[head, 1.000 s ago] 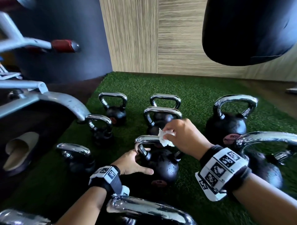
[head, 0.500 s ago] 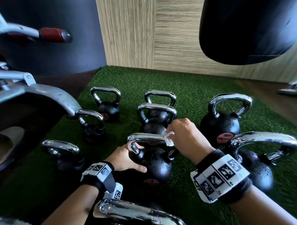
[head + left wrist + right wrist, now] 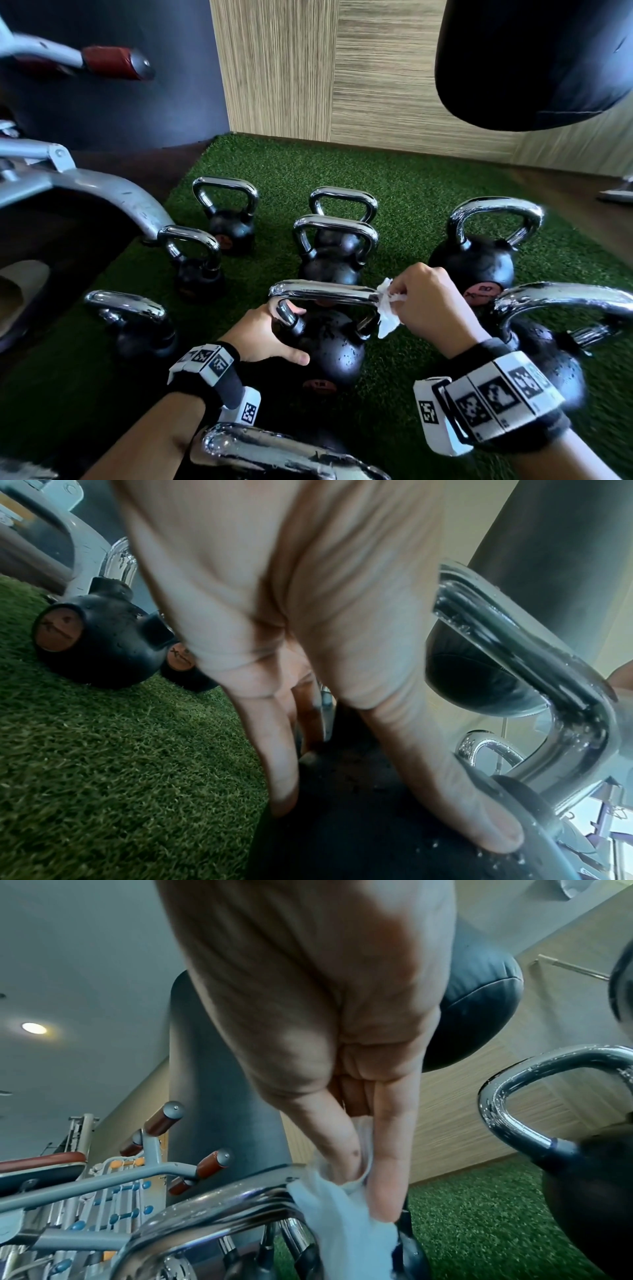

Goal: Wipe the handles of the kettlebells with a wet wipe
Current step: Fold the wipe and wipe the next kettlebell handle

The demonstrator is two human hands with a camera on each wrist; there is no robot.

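Note:
A black kettlebell [image 3: 329,349] with a chrome handle [image 3: 322,291] stands on the green turf in the middle of the head view. My left hand [image 3: 270,332] grips it at the base of the handle's left leg, fingers curled round the leg. The thumb [image 3: 445,777] presses on the black ball [image 3: 359,831]. My right hand [image 3: 406,298] pinches a crumpled white wet wipe [image 3: 388,305] against the handle's right corner. In the right wrist view the wipe [image 3: 342,1218] drapes over that bend of the handle [image 3: 222,1207].
Several more chrome-handled kettlebells stand around on the turf [image 3: 394,178]: a large one [image 3: 476,260] behind my right hand, another [image 3: 555,342] at the right, a handle [image 3: 274,452] right below. A grey machine frame [image 3: 102,192] is at the left. A dark punching bag [image 3: 534,61] hangs at upper right.
My right hand has slid the wipe rightward along the handle, from near its middle to the right corner. My left hand has kept its hold on the kettlebell.

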